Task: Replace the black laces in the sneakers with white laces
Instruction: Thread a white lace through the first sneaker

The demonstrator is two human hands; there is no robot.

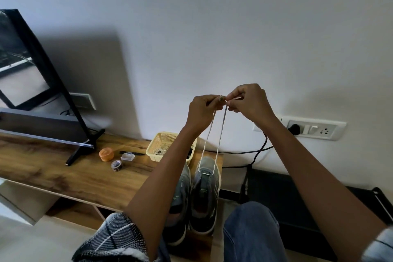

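Nearest to me are a knee in blue jeans [251, 232] at about five o'clock and a plaid sleeve [114, 238] at seven. Just beyond, two grey sneakers [205, 193] stand side by side on the wooden table [63, 172], toes pointing away. A white lace [220, 134] rises from the front eyelets of the right-hand sneaker in two strands, straight up toward twelve o'clock, to where both hands meet in the air.

The left hand [201, 112] pinches one strand between thumb and curled fingers; the right hand [248, 102] pinches the other the same way. The fingertips of the two hands nearly touch, with the lace ends held between them, though the tips themselves are too small to make out well.

Farther back on the table, at ten o'clock from the shoes, lie a yellow basket [170, 147], an orange round box [106, 154], a tape roll [116, 165] and a small clear case [127, 157]. A television [32, 66] stands at far left, and a wall socket [314, 128] with a black plug is at two o'clock.
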